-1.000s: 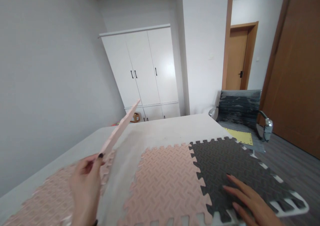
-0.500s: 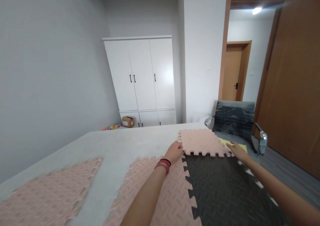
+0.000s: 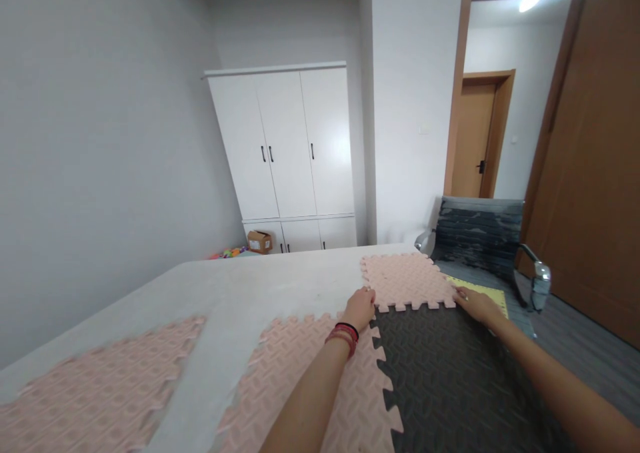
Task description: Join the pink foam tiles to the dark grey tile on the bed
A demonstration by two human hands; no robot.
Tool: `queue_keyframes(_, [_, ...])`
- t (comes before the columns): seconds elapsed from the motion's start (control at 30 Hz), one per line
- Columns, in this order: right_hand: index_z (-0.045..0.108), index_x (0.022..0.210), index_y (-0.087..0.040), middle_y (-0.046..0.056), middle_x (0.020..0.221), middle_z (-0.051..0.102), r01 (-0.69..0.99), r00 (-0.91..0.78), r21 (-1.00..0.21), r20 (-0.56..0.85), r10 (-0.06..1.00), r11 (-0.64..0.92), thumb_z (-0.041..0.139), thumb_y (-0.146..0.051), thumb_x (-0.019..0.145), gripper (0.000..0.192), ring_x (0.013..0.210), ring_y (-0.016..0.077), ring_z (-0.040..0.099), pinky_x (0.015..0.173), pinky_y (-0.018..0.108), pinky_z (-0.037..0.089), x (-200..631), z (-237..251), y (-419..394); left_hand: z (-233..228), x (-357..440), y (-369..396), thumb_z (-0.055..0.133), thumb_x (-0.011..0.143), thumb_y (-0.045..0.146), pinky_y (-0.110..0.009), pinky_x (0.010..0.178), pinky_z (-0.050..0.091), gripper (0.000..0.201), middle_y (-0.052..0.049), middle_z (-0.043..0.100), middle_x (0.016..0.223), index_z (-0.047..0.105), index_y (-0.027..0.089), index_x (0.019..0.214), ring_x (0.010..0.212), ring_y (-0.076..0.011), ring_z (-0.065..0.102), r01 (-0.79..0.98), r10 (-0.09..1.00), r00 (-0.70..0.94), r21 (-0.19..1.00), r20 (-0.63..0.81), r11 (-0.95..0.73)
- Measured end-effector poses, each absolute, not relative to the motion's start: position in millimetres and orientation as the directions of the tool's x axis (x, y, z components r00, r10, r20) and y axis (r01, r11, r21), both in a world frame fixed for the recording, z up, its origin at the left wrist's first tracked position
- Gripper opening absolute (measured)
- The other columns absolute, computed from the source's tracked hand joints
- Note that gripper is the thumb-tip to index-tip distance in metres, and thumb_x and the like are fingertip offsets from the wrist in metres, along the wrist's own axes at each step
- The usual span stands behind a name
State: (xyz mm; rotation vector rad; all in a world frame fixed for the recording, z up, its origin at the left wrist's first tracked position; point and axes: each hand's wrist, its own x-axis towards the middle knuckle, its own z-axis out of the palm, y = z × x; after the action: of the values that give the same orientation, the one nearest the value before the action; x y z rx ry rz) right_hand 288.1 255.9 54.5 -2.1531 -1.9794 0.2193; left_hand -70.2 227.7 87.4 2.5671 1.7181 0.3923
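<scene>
No writing we can read anywhere; the small cardboard box [image 3: 259, 241] by the white wardrobe [image 3: 289, 153] carries a label too small to make out. Both our arms are stretched far forward over the table [image 3: 240, 293]. Our left hand [image 3: 359, 308], red and black bands at the wrist, rests knuckles-up on the near left corner of the far pink foam tile [image 3: 406, 281], fingers curled onto its toothed edge. Our right hand [image 3: 474, 303] lies flat at the tile's near right corner, fingers extended and pressing, gripping nothing. That tile sits at the table's far edge, its teeth meeting the dark grey tile [image 3: 450, 379], beside another pink tile [image 3: 310, 379]. The chair [image 3: 480, 229] holds a yellow tile [image 3: 487, 293].
</scene>
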Motion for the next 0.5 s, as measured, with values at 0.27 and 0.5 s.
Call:
queue_keyframes(0.27, [0.043, 0.137, -0.027, 0.013, 0.128, 0.054, 0.983, 0.158, -0.111, 0.131, 0.979, -0.144, 0.022, -0.043, 0.093, 0.051, 0.113, 0.0362, 0.050, 0.089, 0.053, 0.039, 274.7, 28.7, 254.0, 84.6, -43.0, 196.7, 0.054, 0.087, 0.037, -0.046, 0.091, 0.046, 0.036, -0.008, 0.055, 0.119, 0.053, 0.017, 0.117, 0.107, -0.0217, 0.054, 0.944, 0.922, 0.323, -0.009, 0.214, -0.329])
queue_keyframes(0.5, [0.044, 0.135, -0.023, 0.012, 0.130, 0.051, 0.991, 0.125, -0.070, 0.184, 0.975, -0.114, 0.019, -0.042, 0.093, 0.053, 0.109, 0.0318, 0.048, 0.088, 0.046, 0.039, 273.6, 27.8, 251.1, 76.8, -15.9, 182.2, 0.051, 0.088, 0.033, -0.055, 0.097, 0.041, 0.052, -0.010, 0.044, 0.134, 0.034, 0.024, 0.136, 0.122, -0.0283, 0.044, 0.886, 0.858, 0.463, -0.080, 0.223, -0.458])
